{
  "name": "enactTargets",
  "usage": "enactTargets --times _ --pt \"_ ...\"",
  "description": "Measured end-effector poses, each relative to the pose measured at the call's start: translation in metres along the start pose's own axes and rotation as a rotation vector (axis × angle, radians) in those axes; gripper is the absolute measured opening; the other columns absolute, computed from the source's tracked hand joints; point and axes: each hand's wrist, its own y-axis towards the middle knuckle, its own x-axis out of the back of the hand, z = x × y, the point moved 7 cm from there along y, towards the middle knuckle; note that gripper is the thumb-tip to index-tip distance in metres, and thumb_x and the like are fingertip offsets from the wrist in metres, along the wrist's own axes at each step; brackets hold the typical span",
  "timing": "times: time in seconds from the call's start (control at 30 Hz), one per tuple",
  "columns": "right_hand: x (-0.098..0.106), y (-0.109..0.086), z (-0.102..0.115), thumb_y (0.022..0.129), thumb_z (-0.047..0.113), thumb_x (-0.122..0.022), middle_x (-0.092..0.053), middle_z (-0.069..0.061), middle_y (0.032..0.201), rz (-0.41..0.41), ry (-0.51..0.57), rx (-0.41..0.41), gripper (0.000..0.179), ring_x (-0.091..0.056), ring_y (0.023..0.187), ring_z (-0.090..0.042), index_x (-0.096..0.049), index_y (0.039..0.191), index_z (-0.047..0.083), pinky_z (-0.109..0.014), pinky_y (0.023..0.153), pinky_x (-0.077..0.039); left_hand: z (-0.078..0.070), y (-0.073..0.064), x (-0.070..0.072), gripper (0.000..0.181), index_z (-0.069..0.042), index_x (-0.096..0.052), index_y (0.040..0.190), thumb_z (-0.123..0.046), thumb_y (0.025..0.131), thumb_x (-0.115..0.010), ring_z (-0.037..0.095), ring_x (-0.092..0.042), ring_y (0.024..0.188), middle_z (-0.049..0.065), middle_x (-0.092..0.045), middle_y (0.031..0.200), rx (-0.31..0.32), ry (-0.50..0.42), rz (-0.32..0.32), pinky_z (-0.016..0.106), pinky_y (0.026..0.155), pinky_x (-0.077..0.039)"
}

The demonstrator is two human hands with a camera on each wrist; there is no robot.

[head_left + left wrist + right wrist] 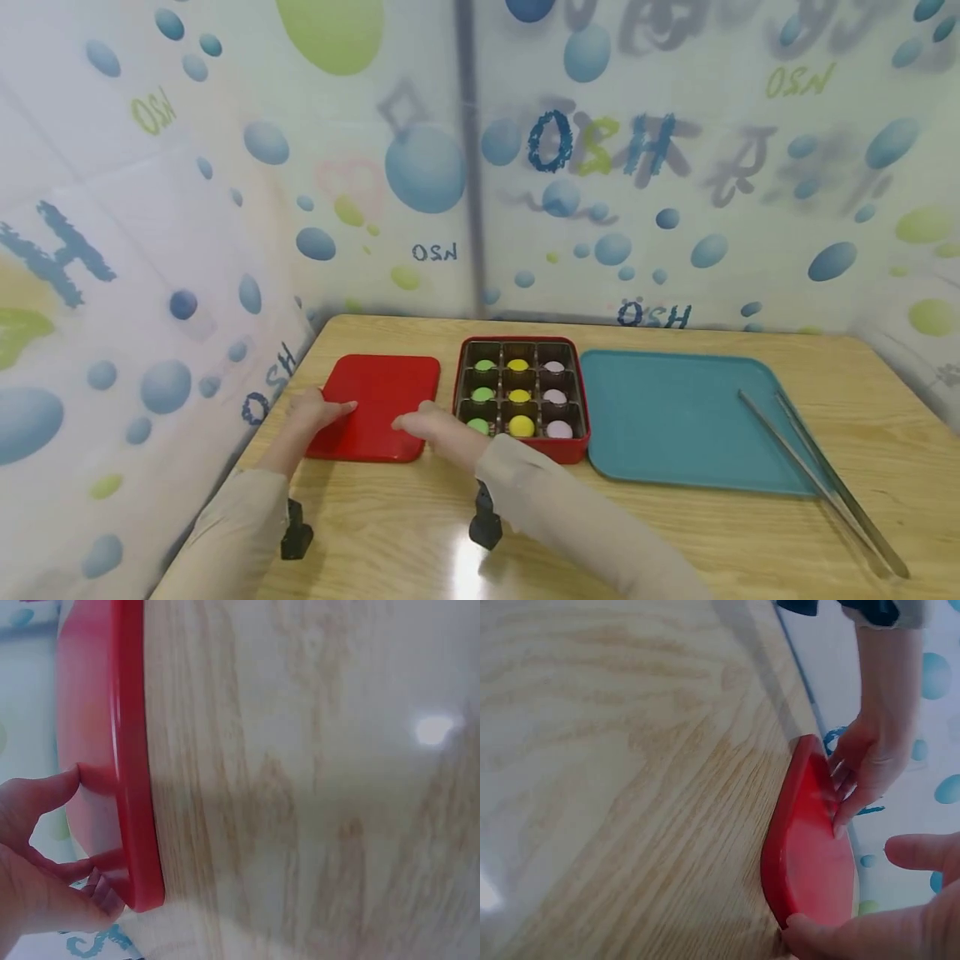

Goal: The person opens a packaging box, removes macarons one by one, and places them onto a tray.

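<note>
Both hands at the flat, glossy red lid with rounded corners, the left hand firmer than the right

The lid lies on the left part of the pale wood-grain surface, just left of a red rectangular box with a dark compartment insert. The left hand pinches the lid's left side, its grip narrow: thumb on the top face, other fingers at the rim. The right hand has a wide grip, one fingertip touching a rounded corner and another digit held apart; whether any finger is tucked beneath cannot be told.

The likeliest trouble is an uneven lift. With the left side pinched and the right barely touched, the lid could tip or slide off that fingertip, the smooth finish making it worse.

The right sleeve crosses in front of the box's near-left corner. A careless swing could nudge the box and jostle the round green, yellow and pale lilac pieces in their compartments. A lid lowered askew could catch the wall or press on them.

The teal rectangular tray and long metal utensil sit right of the box, out of harm's way for now.
</note>
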Motion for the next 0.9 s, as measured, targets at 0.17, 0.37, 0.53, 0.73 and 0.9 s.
enactTargets --times 0.17,0.37,0.53,0.73,0.9 --pt "0.010 -0.014 0.002 0.085 0.023 -0.061 -0.030 -0.016 0.144 0.079 0.070 0.019 0.070 -0.038 0.126 -0.036 -0.026 0.140 -0.002 -0.044 0.107 -0.031 -0.008 -0.001 0.000 0.072 0.018 -0.030 0.125 -0.032 0.083 -0.060 0.050 -0.032 0.114 0.040 -0.034 0.121 -0.006 0.057 -0.038 0.054 0.096 -0.033" --pt "0.038 -0.023 0.015 0.090 0.026 -0.056 -0.043 -0.016 0.137 0.176 0.117 0.104 0.058 -0.043 0.125 -0.034 -0.034 0.138 0.002 -0.043 0.105 -0.035 -0.032 -0.008 0.001 0.073 0.008 -0.018 0.137 -0.017 0.082 -0.060 0.051 -0.015 0.125 0.036 -0.012 0.137 -0.042 -0.068 -0.134 0.060 0.100 -0.020" --pt "0.072 -0.034 0.016 0.097 0.033 -0.040 -0.046 -0.018 0.136 0.206 0.157 0.123 0.054 -0.043 0.127 -0.032 -0.031 0.141 0.003 -0.043 0.104 -0.037 -0.075 -0.016 -0.021 0.066 0.005 -0.018 0.138 -0.022 0.088 -0.052 0.050 -0.016 0.127 0.033 -0.015 0.139 -0.157 -0.143 -0.071 0.062 0.102 -0.018" --pt "0.123 -0.046 0.008 0.100 0.036 -0.031 -0.047 -0.020 0.135 0.179 0.189 0.142 0.053 -0.045 0.125 -0.033 -0.032 0.140 0.002 -0.041 0.101 -0.040 -0.133 -0.022 -0.046 0.059 -0.002 -0.020 0.142 -0.027 0.094 -0.044 0.049 -0.023 0.127 0.031 -0.019 0.140 -0.342 -0.238 0.019 0.059 0.103 -0.026" --pt "0.169 -0.056 -0.011 0.100 0.032 -0.030 -0.045 -0.024 0.135 0.153 0.211 0.136 0.050 -0.045 0.124 -0.036 -0.029 0.142 0.003 -0.040 0.098 -0.043 -0.166 -0.026 -0.065 0.058 -0.002 -0.018 0.143 -0.027 0.096 -0.042 0.045 -0.025 0.131 0.031 -0.020 0.143 -0.400 -0.259 0.129 0.054 0.106 -0.028"
